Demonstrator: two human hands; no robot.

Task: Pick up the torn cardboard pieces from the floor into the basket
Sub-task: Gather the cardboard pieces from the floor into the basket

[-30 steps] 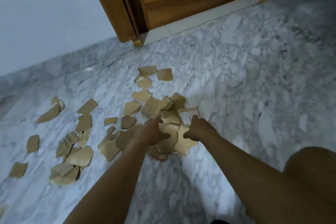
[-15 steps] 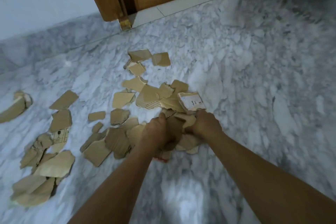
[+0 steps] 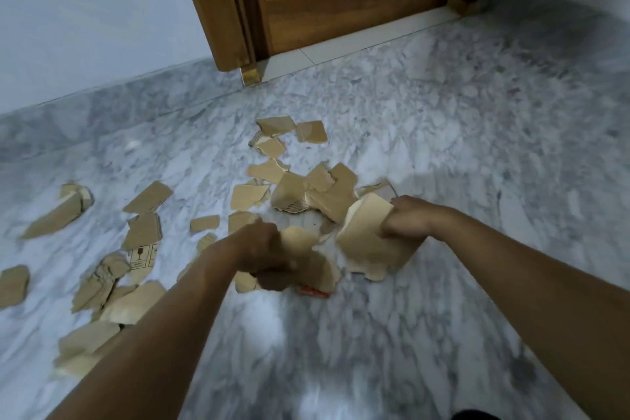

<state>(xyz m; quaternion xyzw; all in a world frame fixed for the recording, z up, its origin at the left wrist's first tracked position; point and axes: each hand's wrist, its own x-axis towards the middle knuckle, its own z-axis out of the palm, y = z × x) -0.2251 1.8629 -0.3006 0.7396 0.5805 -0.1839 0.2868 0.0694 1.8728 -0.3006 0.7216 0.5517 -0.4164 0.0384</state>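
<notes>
Left hand [image 3: 267, 251]: fingers curled tight round a bunch of torn brown cardboard scraps [image 3: 308, 261], held just above the grey-white marble floor [image 3: 460, 153]. A small scrap with red print [image 3: 313, 291] shows below this bunch; whether it is held or lying on the floor cannot be told.

Right hand [image 3: 410, 218]: fingers curled, gripping a large pale torn cardboard piece [image 3: 370, 242] by its right edge, the piece hanging tilted.

Loose torn brown cardboard pieces [image 3: 324, 194] lie on the floor beyond both hands, towards the brown wooden door [image 3: 341, 0], with more scattered on the left. One piece on the left bears black printed symbols [image 3: 141, 257].

Change from half a second ago: the hands, then close together and low on the pile, are now apart, each with its own load. A bare patch of floor shows between them.
</notes>
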